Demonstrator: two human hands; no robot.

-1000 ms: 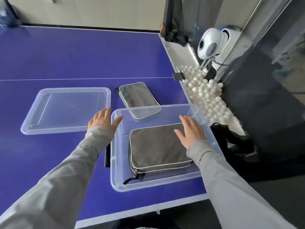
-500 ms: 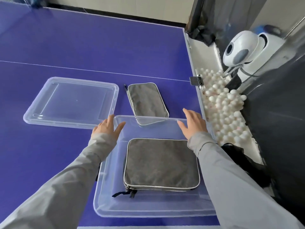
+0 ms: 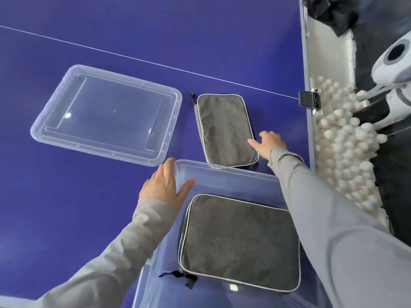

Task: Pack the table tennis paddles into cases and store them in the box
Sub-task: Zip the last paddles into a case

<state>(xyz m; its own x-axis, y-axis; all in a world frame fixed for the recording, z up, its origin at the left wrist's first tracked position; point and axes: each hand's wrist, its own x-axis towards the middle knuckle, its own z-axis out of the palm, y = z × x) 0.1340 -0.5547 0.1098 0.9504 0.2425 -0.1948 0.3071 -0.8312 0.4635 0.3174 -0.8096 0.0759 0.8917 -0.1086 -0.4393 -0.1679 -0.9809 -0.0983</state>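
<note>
- Right hand (image 3: 269,144) has left the box (image 3: 224,172) and reached past its far rim; fingers spread, thumb touching the second case (image 3: 225,130) on the worktop (image 3: 66,207), no grip yet.
- Left hand (image 3: 164,185) stays flat on the box rim, fingers straight.
- First case (image 3: 240,241) lies in the box; second likely next.

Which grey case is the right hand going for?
The smaller grey case lying on the blue table beyond the box; the right hand is at its near corner. The larger case already lies inside the box.
</note>
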